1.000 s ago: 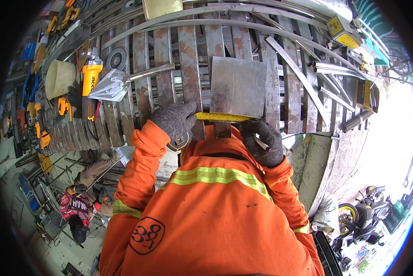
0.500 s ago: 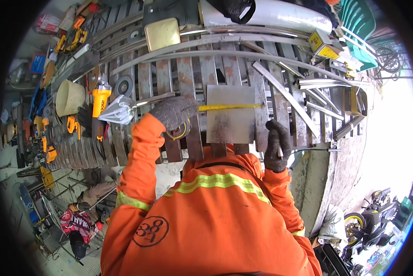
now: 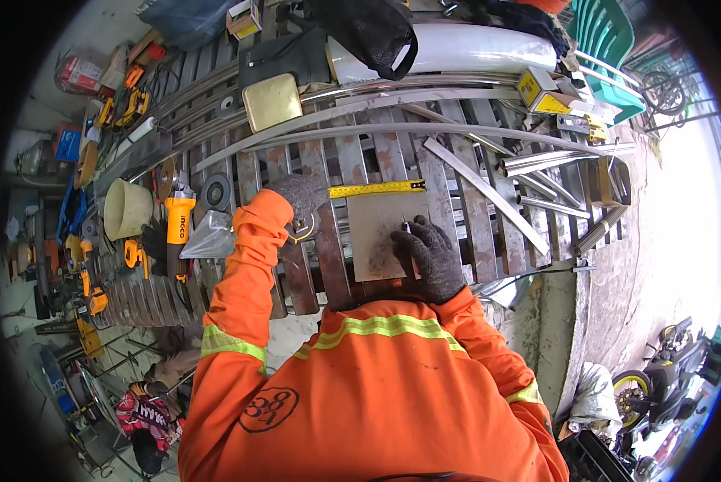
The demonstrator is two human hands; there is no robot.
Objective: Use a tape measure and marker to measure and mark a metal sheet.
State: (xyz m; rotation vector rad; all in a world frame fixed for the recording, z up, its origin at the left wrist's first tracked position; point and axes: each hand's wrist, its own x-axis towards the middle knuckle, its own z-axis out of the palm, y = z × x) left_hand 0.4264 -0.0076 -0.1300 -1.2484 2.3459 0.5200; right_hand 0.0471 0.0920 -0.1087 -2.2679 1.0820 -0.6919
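Observation:
On the slatted metal bench (image 3: 322,241) lies a grey, roughly square sheet metal plate (image 3: 376,233). My gloved left hand (image 3: 300,197) is closed at the plate's left, round a tape measure whose case is mostly hidden. Its yellow blade (image 3: 376,189) runs rightward along the plate's far edge. Over the plate's near right part is my right hand (image 3: 431,259), also gloved, with bent fingers pinching a thin pen-like marking tool (image 3: 406,227). The tool's tip points away from me, a little short of the blade.
An orange angle grinder (image 3: 178,221), a grinding disc (image 3: 215,193) and a beige bucket (image 3: 128,209) sit to the left. Long metal strips (image 3: 489,197) and tubes (image 3: 549,161) lie right. A plastic-wrapped roll (image 3: 457,52) is at the back; another person (image 3: 148,418) is lower left.
My right hand has moved left from beside the plate onto its near right part. The blade, earlier across the plate's middle and past its right side, now lies along the far edge. The view has shifted.

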